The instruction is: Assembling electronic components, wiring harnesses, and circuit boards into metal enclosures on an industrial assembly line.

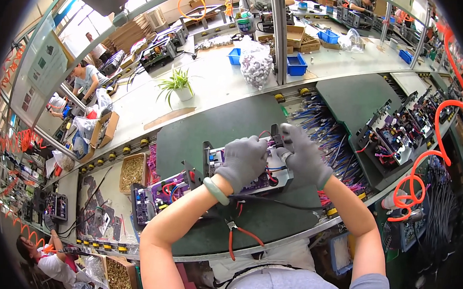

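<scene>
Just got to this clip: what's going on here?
A person in gray gloves has both hands at a circuit unit on a green board. The left hand is curled over the unit; the right hand is at its right end. What the fingertips grip is hidden. Pliers lie on the board, nearer the person. A second unit sits to the left, and loose wires are heaped to the right.

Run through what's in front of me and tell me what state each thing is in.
Electronics unit: uncovered, inner parts exposed
Left hand: gloved, fingers bent over the unit
Right hand: gloved, fingers bent, at the unit's right end
Pliers: lying down, handles spread
Potted plant: upright
Plastic bag: filled with small parts
Blue bin by the post: open-topped
</scene>
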Demonstrator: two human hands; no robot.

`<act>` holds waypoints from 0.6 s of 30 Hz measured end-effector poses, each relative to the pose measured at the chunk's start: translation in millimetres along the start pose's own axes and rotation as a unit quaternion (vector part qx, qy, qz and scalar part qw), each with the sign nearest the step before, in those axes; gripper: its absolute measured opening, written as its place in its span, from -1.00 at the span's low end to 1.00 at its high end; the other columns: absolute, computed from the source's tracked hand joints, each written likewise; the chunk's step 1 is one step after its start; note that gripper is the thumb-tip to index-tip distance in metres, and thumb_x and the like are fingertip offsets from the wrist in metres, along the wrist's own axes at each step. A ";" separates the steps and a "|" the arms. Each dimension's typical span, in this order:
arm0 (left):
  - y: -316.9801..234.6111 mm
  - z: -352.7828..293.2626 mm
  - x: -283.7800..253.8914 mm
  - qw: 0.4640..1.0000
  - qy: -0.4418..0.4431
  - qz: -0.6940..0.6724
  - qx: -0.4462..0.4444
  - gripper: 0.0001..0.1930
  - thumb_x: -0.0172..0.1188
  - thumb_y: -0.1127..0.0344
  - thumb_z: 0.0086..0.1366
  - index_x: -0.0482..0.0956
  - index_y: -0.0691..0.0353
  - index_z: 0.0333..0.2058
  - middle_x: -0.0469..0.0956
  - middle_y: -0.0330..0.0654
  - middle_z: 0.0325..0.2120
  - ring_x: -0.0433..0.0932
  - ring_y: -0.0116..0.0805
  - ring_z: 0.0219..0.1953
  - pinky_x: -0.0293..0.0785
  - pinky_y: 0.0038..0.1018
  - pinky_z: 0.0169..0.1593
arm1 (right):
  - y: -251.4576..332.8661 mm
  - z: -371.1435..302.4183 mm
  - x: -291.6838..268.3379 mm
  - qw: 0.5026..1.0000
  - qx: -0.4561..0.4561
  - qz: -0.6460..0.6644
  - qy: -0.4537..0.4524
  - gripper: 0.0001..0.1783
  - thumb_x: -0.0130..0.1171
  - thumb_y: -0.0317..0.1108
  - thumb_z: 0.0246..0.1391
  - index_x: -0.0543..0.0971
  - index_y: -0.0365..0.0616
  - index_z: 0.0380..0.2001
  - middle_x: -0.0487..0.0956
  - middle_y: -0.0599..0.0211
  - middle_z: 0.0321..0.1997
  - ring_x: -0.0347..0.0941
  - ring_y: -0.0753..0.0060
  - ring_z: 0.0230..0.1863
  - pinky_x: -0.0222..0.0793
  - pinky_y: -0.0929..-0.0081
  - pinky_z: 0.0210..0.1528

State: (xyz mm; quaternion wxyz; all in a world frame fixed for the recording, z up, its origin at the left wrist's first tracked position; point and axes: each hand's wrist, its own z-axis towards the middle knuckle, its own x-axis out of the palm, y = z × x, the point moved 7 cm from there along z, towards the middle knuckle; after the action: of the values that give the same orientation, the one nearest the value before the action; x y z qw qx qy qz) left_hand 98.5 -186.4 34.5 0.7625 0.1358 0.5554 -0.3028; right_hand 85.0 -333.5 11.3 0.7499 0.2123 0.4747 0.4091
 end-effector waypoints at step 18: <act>4.1 8.8 16.1 0.998 0.048 -0.001 -0.036 -0.83 0.13 0.21 0.23 0.59 0.15 -0.43 0.60 -0.08 -0.44 0.62 -0.01 -0.37 0.52 -0.11 -0.27 | -5.2 0.1 7.8 0.995 0.035 -0.059 0.072 -0.49 0.11 -0.33 0.10 0.40 -0.22 0.14 0.50 -0.08 0.02 0.53 -0.17 -0.09 0.47 0.07 -0.03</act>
State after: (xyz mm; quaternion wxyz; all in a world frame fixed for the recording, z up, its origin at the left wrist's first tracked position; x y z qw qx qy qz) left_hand 111.0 -193.0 22.1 0.7389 0.1221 0.6019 -0.2772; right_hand 88.9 -330.0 3.4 0.7289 0.1802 0.5529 0.3613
